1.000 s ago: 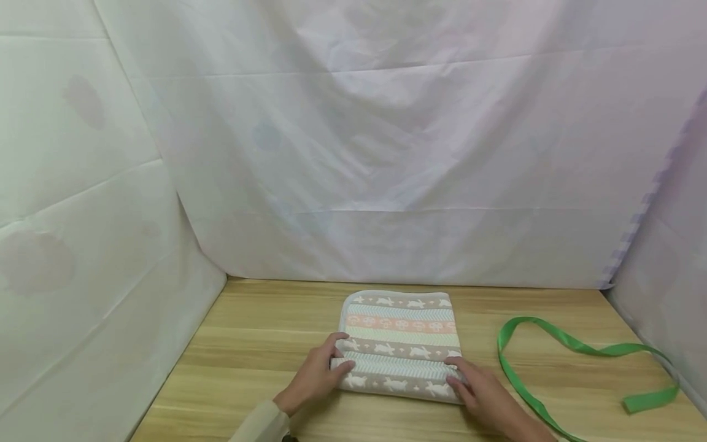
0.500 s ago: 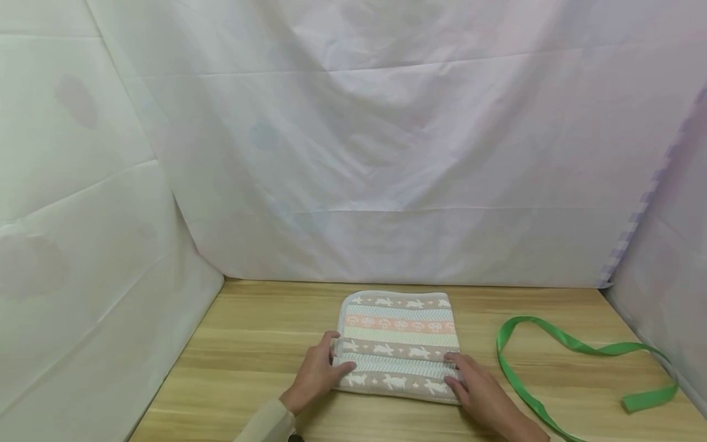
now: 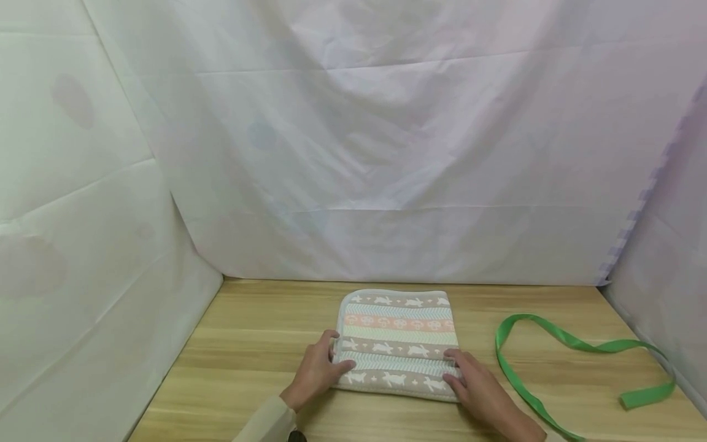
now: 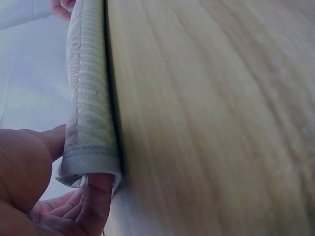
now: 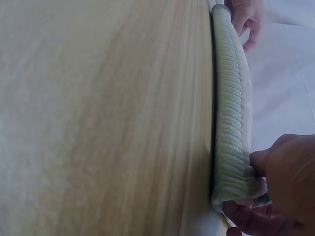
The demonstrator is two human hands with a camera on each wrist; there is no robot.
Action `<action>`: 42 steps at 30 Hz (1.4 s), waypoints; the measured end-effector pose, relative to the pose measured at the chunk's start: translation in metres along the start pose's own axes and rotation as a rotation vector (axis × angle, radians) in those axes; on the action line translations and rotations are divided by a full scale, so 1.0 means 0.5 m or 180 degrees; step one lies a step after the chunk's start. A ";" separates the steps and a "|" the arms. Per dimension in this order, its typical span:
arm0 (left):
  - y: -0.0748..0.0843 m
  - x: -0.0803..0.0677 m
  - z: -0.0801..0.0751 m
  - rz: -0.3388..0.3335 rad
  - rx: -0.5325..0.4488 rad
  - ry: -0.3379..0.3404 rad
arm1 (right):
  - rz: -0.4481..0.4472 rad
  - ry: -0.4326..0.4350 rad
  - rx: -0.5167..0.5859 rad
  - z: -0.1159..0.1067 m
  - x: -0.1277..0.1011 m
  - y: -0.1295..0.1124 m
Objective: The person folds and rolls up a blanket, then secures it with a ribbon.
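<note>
A folded cloth with stripes and white rabbits (image 3: 400, 337) lies flat on the wooden table, its near edge doubled over into a thick fold. My left hand (image 3: 317, 374) grips the near left corner, thumb on top. In the left wrist view, a finger (image 4: 98, 196) of that hand reaches into the open end of the fold. The near right corner is pinched by my right hand (image 3: 480, 390), thumb above. From the right wrist view, its other fingers (image 5: 251, 219) are tucked at the end of the ribbed fold (image 5: 230, 123), partly hidden.
To the right of the cloth, a long green ribbon (image 3: 510, 371) curves loosely across the table (image 3: 248, 331). White sheets (image 3: 386, 153) hang behind the table and along its left and right sides.
The near fold looks slightly flatter than a second ago. My left index finger has shifted off the top of the cloth to its left edge. The ribbon stays put.
</note>
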State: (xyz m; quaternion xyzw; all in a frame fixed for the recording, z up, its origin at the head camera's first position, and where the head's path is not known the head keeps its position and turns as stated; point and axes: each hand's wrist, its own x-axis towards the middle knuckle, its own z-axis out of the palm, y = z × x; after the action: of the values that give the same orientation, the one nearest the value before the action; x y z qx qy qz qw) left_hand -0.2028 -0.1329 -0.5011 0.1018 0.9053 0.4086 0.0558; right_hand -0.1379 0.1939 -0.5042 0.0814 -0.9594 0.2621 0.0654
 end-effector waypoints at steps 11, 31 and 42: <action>0.006 -0.004 0.001 0.0173 0.0050 0.0059 | 0.0033 0.0005 -0.0094 -0.004 0.002 -0.010; 0.017 -0.016 0.024 0.1266 0.1063 0.0894 | -0.1184 0.0570 -0.0811 0.006 -0.003 -0.011; 0.016 -0.039 0.021 0.1995 0.1210 0.0755 | -0.1604 0.0734 -0.0766 -0.003 -0.018 -0.010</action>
State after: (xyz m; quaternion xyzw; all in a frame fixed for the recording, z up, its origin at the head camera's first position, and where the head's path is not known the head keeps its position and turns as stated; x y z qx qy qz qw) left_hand -0.1809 -0.1245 -0.5017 0.3342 0.8900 0.2396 -0.1968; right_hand -0.1278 0.1914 -0.5021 0.2783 -0.9193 0.1297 0.2461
